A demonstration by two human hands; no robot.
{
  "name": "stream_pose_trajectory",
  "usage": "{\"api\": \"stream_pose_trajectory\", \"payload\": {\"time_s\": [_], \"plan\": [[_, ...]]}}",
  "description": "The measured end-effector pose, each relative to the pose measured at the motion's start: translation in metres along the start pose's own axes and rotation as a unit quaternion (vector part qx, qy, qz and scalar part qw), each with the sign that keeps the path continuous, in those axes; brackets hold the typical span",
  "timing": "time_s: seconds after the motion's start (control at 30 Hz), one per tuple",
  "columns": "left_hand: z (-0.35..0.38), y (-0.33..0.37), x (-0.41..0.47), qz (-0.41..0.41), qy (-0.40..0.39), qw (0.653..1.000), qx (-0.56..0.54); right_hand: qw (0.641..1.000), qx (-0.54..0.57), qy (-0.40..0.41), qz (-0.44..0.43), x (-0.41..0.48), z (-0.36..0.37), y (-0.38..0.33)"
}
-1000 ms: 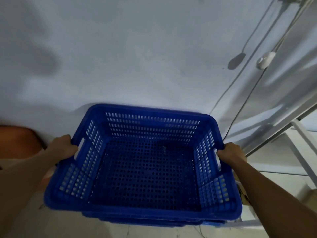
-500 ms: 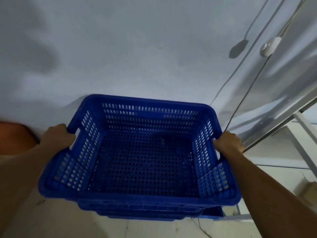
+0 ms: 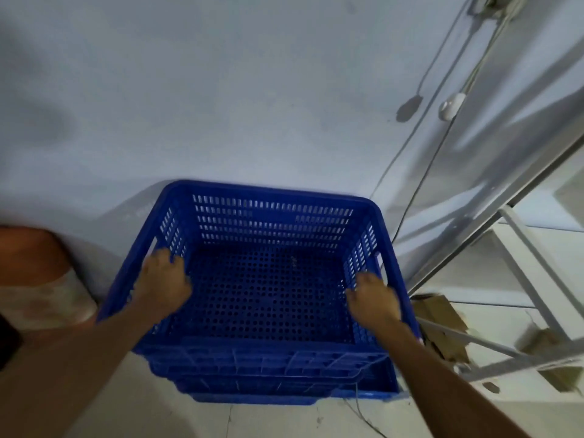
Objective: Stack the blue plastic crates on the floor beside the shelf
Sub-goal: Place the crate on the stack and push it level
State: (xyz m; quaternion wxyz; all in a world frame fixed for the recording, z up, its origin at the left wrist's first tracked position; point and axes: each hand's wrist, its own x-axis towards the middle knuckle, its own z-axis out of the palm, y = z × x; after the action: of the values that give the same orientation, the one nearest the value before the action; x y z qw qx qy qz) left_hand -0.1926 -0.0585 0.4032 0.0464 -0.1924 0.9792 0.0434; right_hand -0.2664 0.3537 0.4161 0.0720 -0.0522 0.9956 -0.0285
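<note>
The left hand [image 3: 162, 284] is seen inside the top blue plastic crate with small holes [image 3: 268, 279], by its left wall. Its fingers are curled a little and are pressed against that wall, just under the handle slot — nothing is held in it. The right hand [image 3: 374, 300] is seen by the crate's right wall, with fingers loosely spread and bent; whether the wall is touched cannot be told, because the hand is blurred. Both bare arms are stretched out from the bottom corners of the view.

The top crate is nested in a stack of more blue plastic crates [image 3: 284, 379], whose rims are seen under its near edge. The stack is set on the pale tiled floor [image 3: 158, 415], close against the grey-white wall [image 3: 221, 90].

To the right, the white metal shelf frame [image 3: 518, 270] is found just beside the stack, with brown cardboard pieces [image 3: 439, 314] at its foot. A thin cord with a small white switch [image 3: 452, 105] is hung on the wall above. At the left, a round reddish-brown pot [image 3: 28, 254] is seen by the wall.
</note>
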Motion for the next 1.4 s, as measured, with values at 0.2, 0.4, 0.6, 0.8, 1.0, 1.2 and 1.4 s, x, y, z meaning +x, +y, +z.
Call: {"api": "stream_pose_trajectory", "payload": {"time_s": [0.2, 0.4, 0.6, 0.8, 1.0, 1.2, 1.4], "plan": [[0.010, 0.106, -0.073, 0.061, -0.188, 0.974, -0.112, 0.983, 0.046, -0.171, -0.046, -0.060, 0.016, -0.090], [0.018, 0.131, -0.108, 0.077, -0.138, 0.987, -0.041, 0.987, 0.017, -0.144, -0.064, -0.075, 0.026, -0.100], [0.022, 0.138, -0.104, 0.082, -0.113, 0.989, 0.044, 0.993, 0.014, -0.077, -0.084, -0.080, 0.030, -0.096], [0.025, 0.136, -0.106, 0.081, -0.059, 0.994, 0.044, 0.996, 0.000, -0.032, -0.078, -0.078, 0.035, -0.099], [0.031, 0.134, -0.111, 0.078, -0.005, 0.996, 0.031, 0.997, -0.003, 0.030, -0.074, -0.085, 0.039, -0.103], [0.031, 0.130, -0.118, 0.084, -0.008, 0.996, -0.007, 0.998, -0.014, 0.020, -0.057, -0.093, 0.037, -0.105], [0.034, 0.132, -0.105, 0.084, 0.000, 0.996, -0.032, 0.996, -0.049, 0.055, -0.044, -0.079, 0.045, -0.106]]}}
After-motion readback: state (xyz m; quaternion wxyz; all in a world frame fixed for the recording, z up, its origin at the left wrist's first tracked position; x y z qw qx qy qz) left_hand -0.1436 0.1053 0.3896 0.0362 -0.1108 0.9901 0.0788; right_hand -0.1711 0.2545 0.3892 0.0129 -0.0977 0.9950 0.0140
